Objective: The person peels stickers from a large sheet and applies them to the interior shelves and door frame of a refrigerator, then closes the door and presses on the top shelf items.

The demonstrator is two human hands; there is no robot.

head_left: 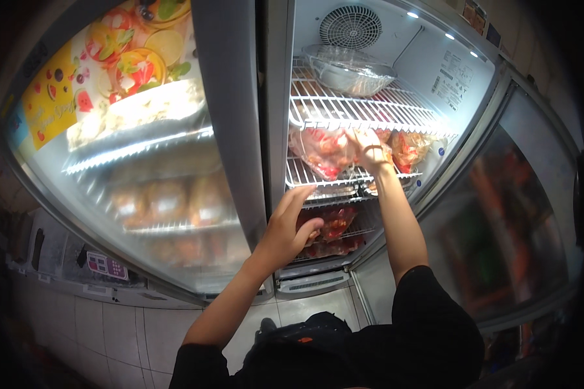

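My right hand [371, 150] reaches into the open fridge, just under the front edge of the upper wire shelf [370, 117]. It is at a clear plastic bag [324, 150] of red and pale pieces, perhaps raw meat, on the shelf below. Glare and the shelf edge obscure its fingertips, so I cannot tell whether it grips the bag. Another clear bag [410, 148] with orange-brown contents lies to its right. My left hand [287, 228] is held in front of the lower shelves, thumb and fingers apart, with nothing in it.
A plastic-wrapped glass bowl [350, 72] stands on the upper shelf. More bagged red food [336, 223] lies lower down. The fridge's glass door [499, 214] is swung out to the right. A closed glass-door fridge [156, 188] stands to the left, above a tiled floor [120, 330].
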